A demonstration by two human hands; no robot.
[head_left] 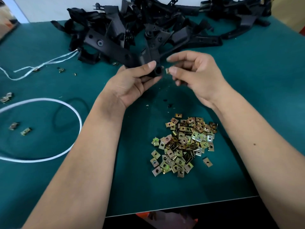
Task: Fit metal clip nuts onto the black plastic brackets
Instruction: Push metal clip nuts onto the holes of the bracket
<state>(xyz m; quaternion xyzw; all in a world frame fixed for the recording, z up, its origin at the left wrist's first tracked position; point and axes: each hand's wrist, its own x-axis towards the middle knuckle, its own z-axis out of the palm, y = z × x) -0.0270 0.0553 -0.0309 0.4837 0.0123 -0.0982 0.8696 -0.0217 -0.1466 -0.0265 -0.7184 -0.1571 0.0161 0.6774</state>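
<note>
My left hand (132, 85) grips the near end of a black plastic bracket (149, 52), thumb on top beside a round hole in it. My right hand (196, 76) pinches one small metal clip nut (167, 71) between thumb and fingers, just right of the bracket's end and a little apart from it. A heap of several brass-coloured clip nuts (184, 142) lies on the green mat in front of me, between my forearms.
A big pile of black brackets (132, 23) fills the back of the green table (255, 80). A white cord loop (49, 129) and white strings (46, 63) lie at left, with a few stray clip nuts (25, 131). The table's front edge runs near my elbows.
</note>
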